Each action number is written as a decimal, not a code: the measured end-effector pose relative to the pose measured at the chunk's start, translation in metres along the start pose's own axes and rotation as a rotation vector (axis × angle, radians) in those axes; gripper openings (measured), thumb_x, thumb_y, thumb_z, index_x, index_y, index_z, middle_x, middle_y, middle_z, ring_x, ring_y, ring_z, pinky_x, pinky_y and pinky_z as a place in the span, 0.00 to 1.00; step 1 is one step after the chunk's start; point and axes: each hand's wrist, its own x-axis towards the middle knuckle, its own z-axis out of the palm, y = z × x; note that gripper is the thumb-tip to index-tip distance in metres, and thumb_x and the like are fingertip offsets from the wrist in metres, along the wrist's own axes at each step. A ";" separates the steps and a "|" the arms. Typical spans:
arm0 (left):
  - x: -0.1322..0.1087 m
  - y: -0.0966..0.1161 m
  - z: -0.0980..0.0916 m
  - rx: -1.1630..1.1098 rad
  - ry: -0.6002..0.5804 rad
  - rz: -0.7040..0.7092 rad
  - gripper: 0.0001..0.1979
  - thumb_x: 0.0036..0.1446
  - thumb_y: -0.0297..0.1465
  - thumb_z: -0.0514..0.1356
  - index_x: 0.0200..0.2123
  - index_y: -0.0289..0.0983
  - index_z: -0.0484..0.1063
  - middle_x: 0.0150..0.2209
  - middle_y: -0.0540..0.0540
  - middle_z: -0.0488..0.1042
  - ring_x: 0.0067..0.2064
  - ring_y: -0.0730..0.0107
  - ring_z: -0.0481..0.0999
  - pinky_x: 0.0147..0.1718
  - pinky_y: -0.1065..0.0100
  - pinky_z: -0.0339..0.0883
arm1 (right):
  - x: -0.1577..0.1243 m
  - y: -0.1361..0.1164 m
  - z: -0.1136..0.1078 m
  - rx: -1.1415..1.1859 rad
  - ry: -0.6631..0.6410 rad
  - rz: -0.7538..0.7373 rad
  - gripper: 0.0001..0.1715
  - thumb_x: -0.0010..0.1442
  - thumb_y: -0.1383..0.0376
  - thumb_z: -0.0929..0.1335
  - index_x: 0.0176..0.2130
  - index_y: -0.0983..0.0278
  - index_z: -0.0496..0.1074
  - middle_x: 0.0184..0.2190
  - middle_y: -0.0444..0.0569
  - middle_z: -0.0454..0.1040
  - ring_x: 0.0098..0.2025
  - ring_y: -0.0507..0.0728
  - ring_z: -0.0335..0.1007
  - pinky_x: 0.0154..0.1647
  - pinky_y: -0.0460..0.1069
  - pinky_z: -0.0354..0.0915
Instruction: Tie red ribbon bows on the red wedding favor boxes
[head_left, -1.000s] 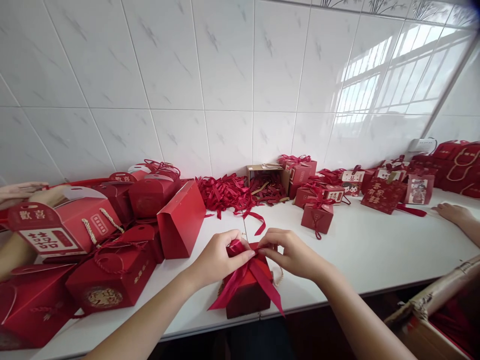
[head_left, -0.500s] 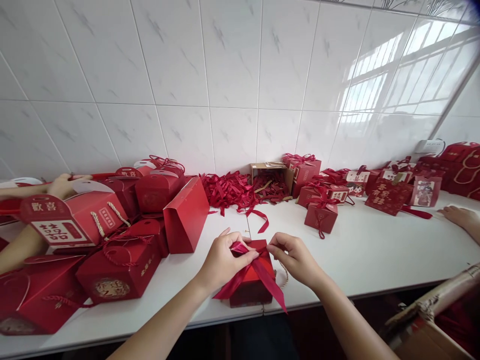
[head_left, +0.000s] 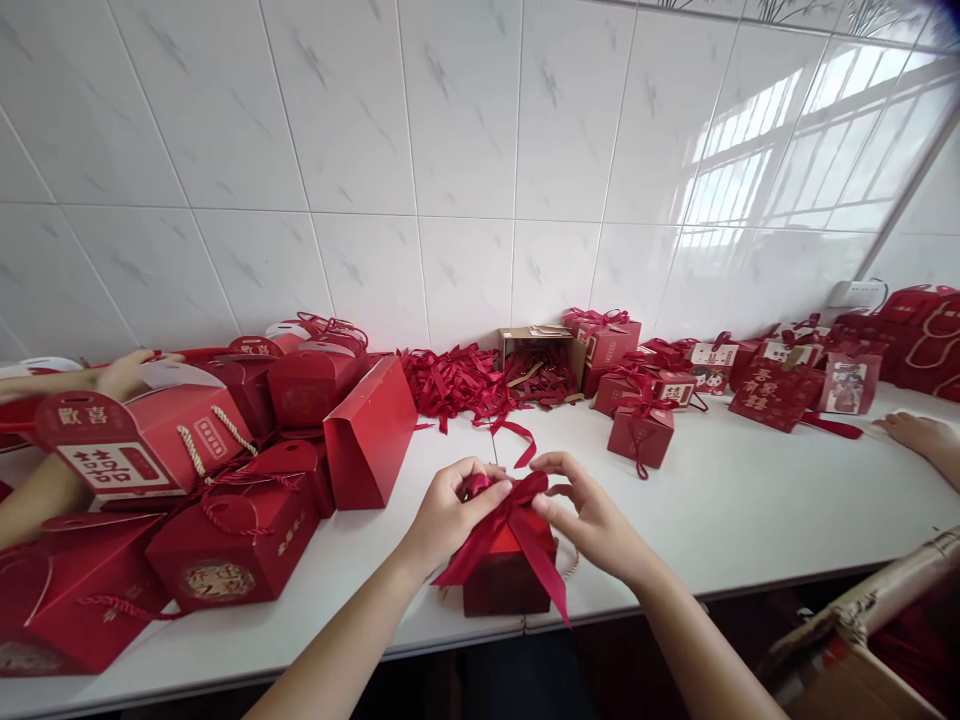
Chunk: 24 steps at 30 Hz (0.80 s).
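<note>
A small red gift box point(head_left: 507, 580) stands at the table's front edge, a dark red ribbon bow point(head_left: 517, 512) across its top with two tails hanging down the front. My left hand point(head_left: 461, 510) is closed on the bow's left side, thumb and fingers pinching the ribbon. At the other side, my right hand point(head_left: 589, 515) has its thumb and fingers apart around the right loop, the thumb at the ribbon. A twisted cord shows beside the box, partly hidden by my right hand.
Red gift boxes point(head_left: 240, 540) crowd the left, where another person's hand point(head_left: 124, 375) reaches in. A ribbon pile point(head_left: 454, 385) and an open carton point(head_left: 541, 335) lie by the wall. Finished boxes point(head_left: 641, 435) stand right, near another person's hand point(head_left: 911, 435). A cardboard box point(head_left: 862, 680) sits lower right.
My right hand has loosened from its pinch, its fingers now apart. A fuller loop shows on the bow's right side. My left hand keeps its grip on the ribbon.
</note>
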 end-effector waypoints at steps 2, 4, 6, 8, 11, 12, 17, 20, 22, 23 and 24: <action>0.002 -0.003 -0.002 -0.009 0.019 0.019 0.15 0.56 0.40 0.59 0.23 0.38 0.62 0.46 0.44 0.75 0.50 0.60 0.73 0.50 0.61 0.64 | -0.006 0.000 -0.001 -0.054 -0.146 -0.067 0.44 0.50 0.52 0.73 0.60 0.57 0.56 0.62 0.54 0.54 0.64 0.62 0.51 0.62 0.56 0.55; 0.005 -0.007 -0.005 0.005 0.027 0.031 0.15 0.57 0.41 0.58 0.25 0.37 0.64 0.49 0.44 0.74 0.52 0.60 0.72 0.52 0.62 0.63 | -0.009 0.001 0.001 -0.094 -0.263 -0.097 0.52 0.45 0.53 0.76 0.63 0.55 0.54 0.65 0.53 0.47 0.67 0.63 0.45 0.64 0.57 0.52; 0.010 -0.013 -0.007 0.005 0.045 0.034 0.13 0.57 0.42 0.58 0.31 0.38 0.67 0.49 0.43 0.73 0.54 0.60 0.70 0.54 0.61 0.61 | -0.007 0.006 0.005 -0.132 -0.249 -0.119 0.45 0.46 0.55 0.76 0.60 0.55 0.60 0.62 0.53 0.54 0.65 0.62 0.51 0.64 0.55 0.54; 0.016 -0.019 -0.010 0.013 0.103 0.021 0.14 0.57 0.43 0.56 0.39 0.39 0.67 0.50 0.41 0.72 0.56 0.60 0.69 0.55 0.61 0.61 | 0.003 0.016 0.005 -0.203 -0.128 -0.110 0.37 0.48 0.56 0.75 0.56 0.58 0.66 0.57 0.53 0.61 0.60 0.61 0.59 0.61 0.54 0.57; 0.025 -0.030 -0.014 0.056 0.160 -0.022 0.16 0.57 0.43 0.55 0.44 0.39 0.65 0.52 0.40 0.69 0.57 0.60 0.68 0.55 0.59 0.63 | 0.029 0.040 -0.013 -0.433 0.209 0.098 0.32 0.46 0.56 0.75 0.51 0.61 0.71 0.53 0.54 0.64 0.53 0.61 0.66 0.56 0.54 0.62; 0.027 -0.035 -0.016 0.075 0.156 -0.035 0.16 0.57 0.43 0.54 0.44 0.39 0.65 0.53 0.39 0.69 0.57 0.59 0.68 0.54 0.59 0.63 | 0.038 0.050 -0.024 -0.546 0.385 0.233 0.33 0.44 0.55 0.75 0.49 0.61 0.72 0.53 0.54 0.64 0.53 0.62 0.66 0.56 0.54 0.62; 0.036 -0.066 -0.025 0.261 0.131 -0.076 0.14 0.56 0.39 0.53 0.44 0.38 0.63 0.54 0.37 0.67 0.59 0.56 0.65 0.54 0.55 0.63 | 0.057 0.100 -0.076 -0.716 0.921 0.513 0.39 0.58 0.60 0.66 0.64 0.70 0.53 0.66 0.72 0.28 0.67 0.80 0.27 0.59 0.75 0.31; 0.048 -0.082 -0.025 0.422 0.102 -0.091 0.18 0.54 0.36 0.55 0.48 0.37 0.62 0.57 0.35 0.65 0.61 0.53 0.63 0.56 0.53 0.60 | 0.055 0.123 -0.078 -0.909 1.008 0.491 0.41 0.61 0.63 0.63 0.67 0.68 0.43 0.67 0.69 0.26 0.68 0.77 0.19 0.60 0.73 0.33; 0.060 -0.091 -0.022 0.530 0.073 -0.084 0.22 0.52 0.34 0.56 0.52 0.37 0.61 0.59 0.35 0.63 0.62 0.52 0.59 0.58 0.53 0.55 | 0.056 0.131 -0.066 -1.037 0.918 0.410 0.39 0.63 0.62 0.61 0.67 0.68 0.44 0.68 0.67 0.28 0.68 0.75 0.19 0.62 0.72 0.35; 0.067 -0.094 -0.020 0.582 0.058 -0.076 0.24 0.52 0.33 0.56 0.54 0.37 0.61 0.61 0.35 0.61 0.64 0.53 0.57 0.60 0.53 0.52 | 0.058 0.133 -0.056 -1.077 0.827 0.359 0.37 0.63 0.62 0.60 0.67 0.68 0.44 0.68 0.65 0.28 0.69 0.73 0.18 0.62 0.71 0.35; 0.074 -0.097 -0.017 0.632 0.045 -0.070 0.25 0.52 0.33 0.57 0.55 0.37 0.60 0.62 0.36 0.60 0.65 0.53 0.54 0.61 0.54 0.49 | 0.062 0.133 -0.046 -1.098 0.723 0.311 0.36 0.64 0.62 0.59 0.67 0.67 0.45 0.69 0.63 0.28 0.69 0.72 0.18 0.63 0.70 0.35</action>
